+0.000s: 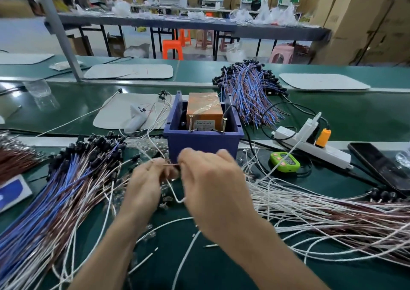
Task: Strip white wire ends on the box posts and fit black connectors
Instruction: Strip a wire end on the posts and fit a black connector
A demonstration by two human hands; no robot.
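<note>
Nearest me, the white wire (177, 197) hangs in a bent loop between my wrists, over the green surface (221, 267). Just above the loop both hands meet on it. My left hand (144, 183) pinches the wire with curled fingers, and my right hand (210, 178) closes its fingertips on the wire from the other side — a short bare end (170, 164), copper-coloured, runs level between them, left to right. A dark piece (176, 168) sits at my right fingertips, too blurred for me to name.

I judge this to be the relation that counts: the end's long axis lies across me and points into my right hand, so anything fitted must slide on along that line from the right.

Straight beyond my knuckles stands the blue box (203, 138), close behind the hands. Two screws stand upright at its near rim — the left post (190, 123) is nearer my left hand, the right post (225, 124) nearer my right. Black connectors (99, 142) lie heaped to the left.
</note>
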